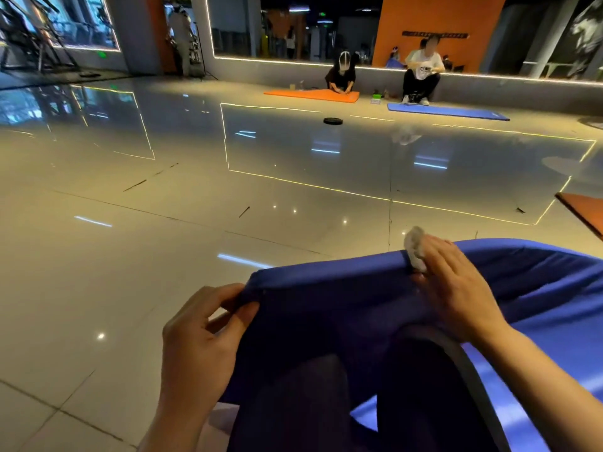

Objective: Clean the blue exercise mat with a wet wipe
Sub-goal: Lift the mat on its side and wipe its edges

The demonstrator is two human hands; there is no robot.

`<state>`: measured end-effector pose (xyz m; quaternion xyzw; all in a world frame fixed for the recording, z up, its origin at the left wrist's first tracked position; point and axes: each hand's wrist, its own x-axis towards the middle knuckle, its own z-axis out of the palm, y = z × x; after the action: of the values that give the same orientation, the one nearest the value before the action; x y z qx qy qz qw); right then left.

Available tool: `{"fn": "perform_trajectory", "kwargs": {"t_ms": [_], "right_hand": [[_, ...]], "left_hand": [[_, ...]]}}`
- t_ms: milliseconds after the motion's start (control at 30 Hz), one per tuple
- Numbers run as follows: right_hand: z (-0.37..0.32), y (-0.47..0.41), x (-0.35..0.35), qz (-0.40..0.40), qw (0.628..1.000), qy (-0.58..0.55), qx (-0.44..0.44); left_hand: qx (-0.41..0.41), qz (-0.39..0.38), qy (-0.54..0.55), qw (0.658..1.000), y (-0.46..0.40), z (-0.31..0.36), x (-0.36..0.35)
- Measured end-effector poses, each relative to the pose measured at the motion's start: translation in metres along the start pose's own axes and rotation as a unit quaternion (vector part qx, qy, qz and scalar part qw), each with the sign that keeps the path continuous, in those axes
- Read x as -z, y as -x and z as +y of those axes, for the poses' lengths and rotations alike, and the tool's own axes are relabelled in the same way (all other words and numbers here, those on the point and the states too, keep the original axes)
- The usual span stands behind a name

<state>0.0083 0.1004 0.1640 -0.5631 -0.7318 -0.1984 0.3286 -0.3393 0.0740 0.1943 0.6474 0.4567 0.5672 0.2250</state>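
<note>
Left hand (199,340) is pinching the blue mat (326,308) corner btwn thumb & curled fingers, lifting that edge over the person's lap. Right hand (456,285) is pressing a crumpled wet wipe (415,247) under straightish fingers onto the mat's raised top edge, wipe sticking out past the fingertips.
</note>
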Motion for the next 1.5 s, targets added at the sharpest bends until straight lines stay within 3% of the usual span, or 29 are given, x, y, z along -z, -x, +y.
{"fn": "perform_trajectory", "kwargs": {"t_ms": [67,167,233,300,400,467,633,733,867,1000,1100,1267,1333,1400,1500], "right_hand": [[0.013,-0.002,0.005,-0.029,0.999,0.018,0.005],[-0.006,-0.019,0.003,0.003,1.000,0.019,0.007],[-0.025,-0.027,-0.003,0.025,1.000,0.004,0.007],[-0.042,-0.033,-0.009,0.042,0.999,-0.011,0.020],[-0.079,-0.047,-0.011,0.062,0.997,-0.021,0.043],[-0.105,-0.058,-0.009,0.065,0.995,-0.017,0.070],[-0.139,-0.072,-0.008,0.043,0.992,0.030,0.117],[-0.129,-0.061,-0.011,0.026,0.988,0.054,0.142],[-0.067,-0.033,0.018,0.049,0.991,0.095,0.084],[-0.022,-0.006,0.046,-0.014,0.996,0.089,-0.003],[-0.048,-0.018,0.034,-0.025,0.997,0.061,-0.047],[-0.145,-0.051,-0.008,-0.018,0.998,0.020,0.056],[-0.152,-0.055,-0.010,-0.029,0.995,0.037,0.084],[-0.127,-0.055,0.000,-0.030,0.993,0.065,0.090],[-0.064,-0.034,0.024,0.004,0.994,0.105,0.009]], "left_hand": [[-0.009,0.005,-0.013,1.000,-0.004,-0.002,0.008],[-0.019,0.011,-0.067,0.998,-0.014,-0.007,0.021],[-0.029,0.072,-0.142,0.987,-0.018,-0.012,0.027],[-0.088,0.133,-0.256,0.954,-0.020,-0.006,0.020],[-0.251,0.046,-0.336,0.907,-0.026,0.004,-0.014],[-0.281,-0.014,-0.353,0.892,-0.034,0.008,-0.035],[-0.210,-0.011,-0.293,0.933,-0.056,0.006,-0.021],[-0.219,-0.032,-0.249,0.943,-0.057,0.000,-0.012],[-0.220,-0.009,-0.231,0.948,-0.053,-0.004,-0.013],[-0.228,-0.005,-0.227,0.947,-0.051,-0.006,-0.020],[-0.212,-0.010,-0.222,0.952,-0.047,-0.004,-0.026],[-0.213,-0.031,-0.207,0.954,-0.052,0.000,-0.024],[-0.215,-0.031,-0.206,0.954,-0.057,-0.001,-0.018],[-0.210,-0.023,-0.218,0.953,-0.063,-0.001,-0.013],[-0.202,-0.024,-0.237,0.950,-0.068,-0.004,-0.011]]}}
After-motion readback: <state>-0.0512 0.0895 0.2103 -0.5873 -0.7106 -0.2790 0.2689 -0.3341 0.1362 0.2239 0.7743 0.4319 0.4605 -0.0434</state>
